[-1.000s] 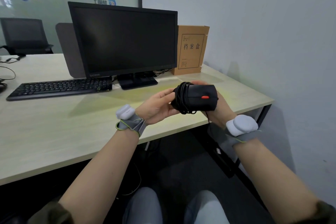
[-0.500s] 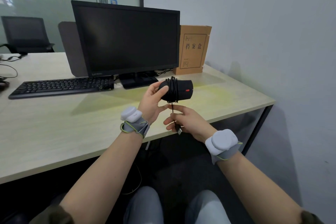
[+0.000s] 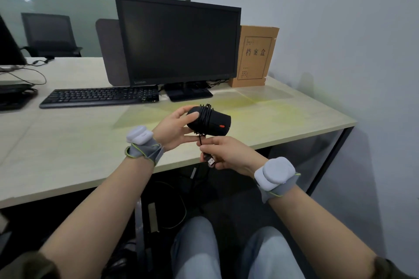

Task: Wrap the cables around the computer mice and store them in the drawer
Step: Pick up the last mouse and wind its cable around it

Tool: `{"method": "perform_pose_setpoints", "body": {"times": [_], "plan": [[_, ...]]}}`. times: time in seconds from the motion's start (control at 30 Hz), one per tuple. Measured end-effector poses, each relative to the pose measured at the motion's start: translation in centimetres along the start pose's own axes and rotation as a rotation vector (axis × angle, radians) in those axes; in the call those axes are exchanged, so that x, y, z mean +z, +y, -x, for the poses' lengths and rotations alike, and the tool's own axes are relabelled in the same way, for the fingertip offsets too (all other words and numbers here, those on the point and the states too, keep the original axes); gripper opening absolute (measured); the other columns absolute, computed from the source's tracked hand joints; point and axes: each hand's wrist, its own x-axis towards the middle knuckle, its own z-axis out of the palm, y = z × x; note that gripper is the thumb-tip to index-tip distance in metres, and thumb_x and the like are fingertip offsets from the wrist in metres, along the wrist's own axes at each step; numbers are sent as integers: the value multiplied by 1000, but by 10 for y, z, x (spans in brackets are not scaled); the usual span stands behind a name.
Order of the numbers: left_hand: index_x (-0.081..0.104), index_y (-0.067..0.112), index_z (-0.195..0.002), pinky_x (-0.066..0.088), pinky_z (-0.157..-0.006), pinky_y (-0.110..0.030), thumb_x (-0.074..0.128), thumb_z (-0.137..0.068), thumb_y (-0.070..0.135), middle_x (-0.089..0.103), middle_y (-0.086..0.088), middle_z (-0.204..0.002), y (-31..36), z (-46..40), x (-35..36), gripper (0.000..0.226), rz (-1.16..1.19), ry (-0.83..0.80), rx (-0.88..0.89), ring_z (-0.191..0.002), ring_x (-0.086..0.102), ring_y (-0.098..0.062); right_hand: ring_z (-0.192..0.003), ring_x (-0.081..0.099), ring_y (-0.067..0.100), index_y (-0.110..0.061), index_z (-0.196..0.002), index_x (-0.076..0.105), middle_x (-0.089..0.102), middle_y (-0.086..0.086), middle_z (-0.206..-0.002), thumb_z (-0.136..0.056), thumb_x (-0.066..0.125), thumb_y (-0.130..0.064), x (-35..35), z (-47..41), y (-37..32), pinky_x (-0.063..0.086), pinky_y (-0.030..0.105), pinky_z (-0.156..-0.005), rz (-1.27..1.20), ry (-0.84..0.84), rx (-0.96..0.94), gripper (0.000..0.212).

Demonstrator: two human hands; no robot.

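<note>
right hand (image 3: 229, 154): a second ago it cupped the mouse from the right; now it sits below it, pinching the cable end
plug (image 3: 210, 161): now showing at the right fingertips
mouse (image 3: 209, 120): passed to the left hand (image 3: 174, 130) alone, red wheel facing right

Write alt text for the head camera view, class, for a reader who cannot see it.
A person's left hand holds a black computer mouse with its cable wound around it, while the right hand pinches the loose USB plug just below. Behind them, a pale desk carries a dark monitor, a black keyboard and a brown file box.
</note>
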Motion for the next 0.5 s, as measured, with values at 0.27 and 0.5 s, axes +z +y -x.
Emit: {"method": "perform_pose_setpoints", "body": {"times": [0.27,0.5], "plan": [[59,17,-103,59,-63,-38,47,-93,15,62,-6,-97,-3,76,-93,15,-201,31,-222,-80,65,-22,-66,65,4,-19,-103,59,67,1,-81,-92,54,-9,83,-13,30,52,14,-67,-164,-309,126,15],[59,17,-100,58,-69,-44,45,-93,12,66,-7,-87,-8,144,-156,16,-309,60,-429,-77,65,-22,-76,70,9,-11,-98,62,70,6,-89,-94,51,-13,144,-27,50,55,15,-70,-88,-592,246,12]]}}
